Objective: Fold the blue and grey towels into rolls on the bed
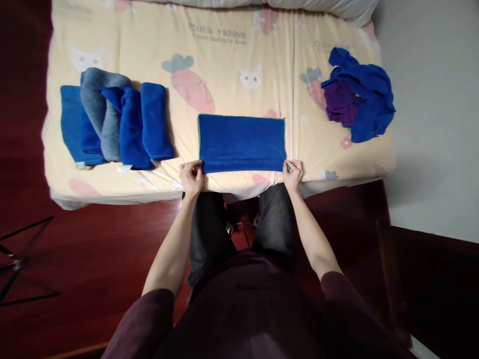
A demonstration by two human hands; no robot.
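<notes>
A blue towel [242, 142] with green edging lies flat on the bed, its long side towards me. Its near edge has a narrow folded strip. My left hand [192, 178] pinches the near left corner between thumb and fingers. At the near right corner, my right hand [293, 174] grips the cloth in the same way. Both hands rest close to the front edge of the mattress.
Several folded blue and grey towels [112, 117] lie side by side at the left of the bed [239, 60]. A crumpled pile of blue and purple cloths [359, 97] sits at the right, near the pale wall [430, 109]. Black tripod legs [17, 262] stand on the floor.
</notes>
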